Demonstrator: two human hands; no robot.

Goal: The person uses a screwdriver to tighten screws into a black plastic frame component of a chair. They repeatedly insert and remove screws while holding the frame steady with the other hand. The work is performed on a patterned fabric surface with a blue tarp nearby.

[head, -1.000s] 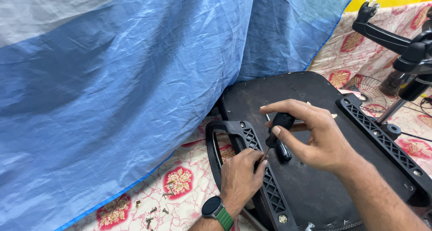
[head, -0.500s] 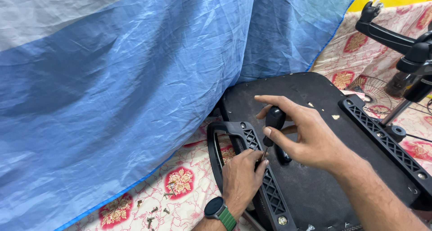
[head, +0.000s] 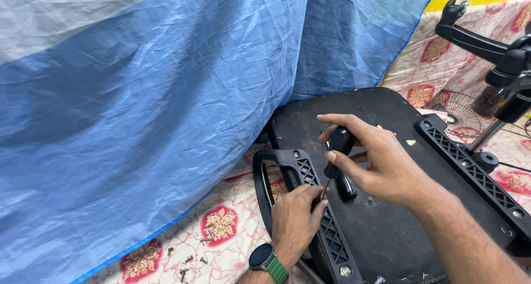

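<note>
Between both hands, black-handled screwdriver [head: 338, 151], thin shaft, tilted

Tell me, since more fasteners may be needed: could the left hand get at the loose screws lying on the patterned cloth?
Probably yes. The screws lie uncovered beside the left hand, which rests on the armrest bracket; only cloth lies between.

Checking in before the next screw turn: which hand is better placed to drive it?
Right. The right hand wraps the black screwdriver handle, its shaft angled down to the armrest bracket. The left hand rests at the tip, likely steadying it.
</note>
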